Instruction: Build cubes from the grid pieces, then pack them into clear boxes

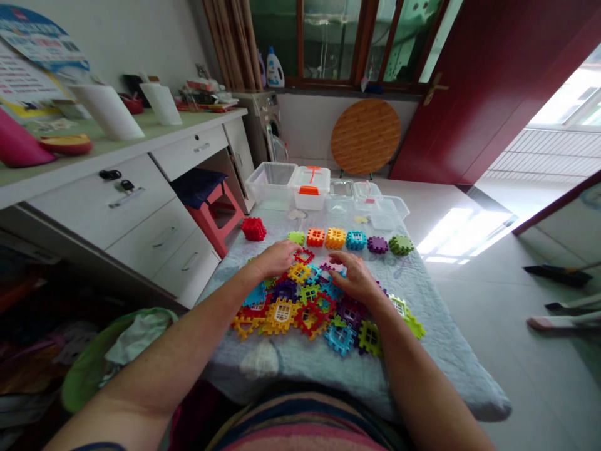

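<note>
A pile of interlocking plastic building blocks, many shaped like square frames with notched edges, lies on the cloth-covered table (pixel 451 357). My left hand (pixel 280 257) is at the pile's far left side, its fingers closed at the edge of a red frame block (pixel 305 256). Over the far right part of the pile, my right hand (pixel 355 275) has thumb and fingers apart around a pink block (pixel 335 265). Under and around my hands lie a yellow window block (pixel 282 314), a blue block (pixel 340 337) and a lime block (pixel 370 338).
Beyond the pile runs a row of stacked blocks: red (pixel 253 229), lime (pixel 296 237), orange (pixel 316 237), yellow (pixel 335 238), blue (pixel 356 240), purple (pixel 377 244) and green (pixel 400 245). Clear plastic bins (pixel 271 181) and a lidded box (pixel 312 188) stand at the far edge.
</note>
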Motion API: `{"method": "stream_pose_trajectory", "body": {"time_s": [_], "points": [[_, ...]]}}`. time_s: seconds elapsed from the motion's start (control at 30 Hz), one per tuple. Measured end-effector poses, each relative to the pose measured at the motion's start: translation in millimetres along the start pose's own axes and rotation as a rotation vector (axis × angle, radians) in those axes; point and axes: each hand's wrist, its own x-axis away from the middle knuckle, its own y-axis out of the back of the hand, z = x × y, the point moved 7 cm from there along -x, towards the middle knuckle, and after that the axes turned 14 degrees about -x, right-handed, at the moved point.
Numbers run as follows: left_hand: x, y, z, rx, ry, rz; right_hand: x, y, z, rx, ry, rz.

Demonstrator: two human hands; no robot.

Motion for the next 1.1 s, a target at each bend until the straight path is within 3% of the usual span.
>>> {"method": "stream_pose_trajectory", "body": {"time_s": [0.13,0.37,0.63,0.77,0.9,1.1], "points": [[-3.0,-5.9,-15.9,-0.034,-0.067,0.036,-0.5,-1.3,2.8,-0.007,-0.002,0.019],[-1.0,4.7,-23.5,0.013,-0.102,0.005,0.0,-0.9,5.4,-0.023,-0.014,0.016],[15.5,27.5,-53.9,0.336,-0.277,-0.098,1.7,-2.3,6.8,-0.011,0.061,-0.005],[17.4,21.3,-36.7,0.318,-0.235,-0.074,1.5,-1.5,8.2,0.007,0.062,0.029],[18.8,1.1,-18.4,0.146,-0.234,0.068,2.2,-4.8,10.2,0.035,0.045,0.098],[17.8,-7.7,-16.6,0.087,-0.227,0.091,4.2,-18.7,12.6,0.095,0.066,0.236]]}}
